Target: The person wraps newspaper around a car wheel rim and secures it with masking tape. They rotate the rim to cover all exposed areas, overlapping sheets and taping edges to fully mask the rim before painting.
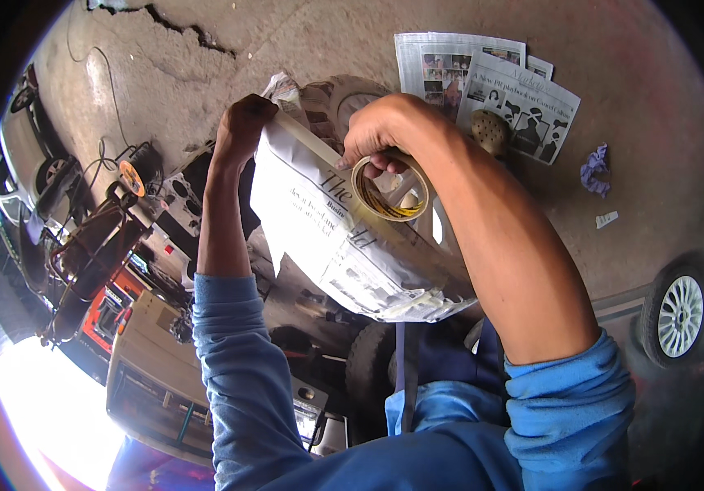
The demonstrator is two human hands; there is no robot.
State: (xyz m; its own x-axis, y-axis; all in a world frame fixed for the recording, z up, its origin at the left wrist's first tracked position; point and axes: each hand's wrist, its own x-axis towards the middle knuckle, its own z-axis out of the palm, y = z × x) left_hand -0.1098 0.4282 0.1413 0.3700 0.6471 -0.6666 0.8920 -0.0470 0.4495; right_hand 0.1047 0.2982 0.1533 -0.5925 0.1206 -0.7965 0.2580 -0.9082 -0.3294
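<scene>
My left hand (245, 124) is closed on the upper left corner of a sheet of newspaper (307, 209), which lies over a rounded object whose kind I cannot make out. A pale strip of masking tape (307, 137) runs along the sheet's top edge from this hand to the other. At the strip's right end, my right hand (381, 135) grips a roll of masking tape (389, 210), its fingers through the ring and the thumb side near the strip. More tape shows at the paper's lower right. The covered object's underside is hidden.
Loose newspaper sheets (434, 78) lie on the concrete floor ahead, beside a brown perforated shoe (491, 132). Crumpled purple paper (595, 170) is farther right. A white-spoked wheel (679, 315) stands at right. Machinery with hoses (94, 245) and a beige vehicle (151, 360) fill the left.
</scene>
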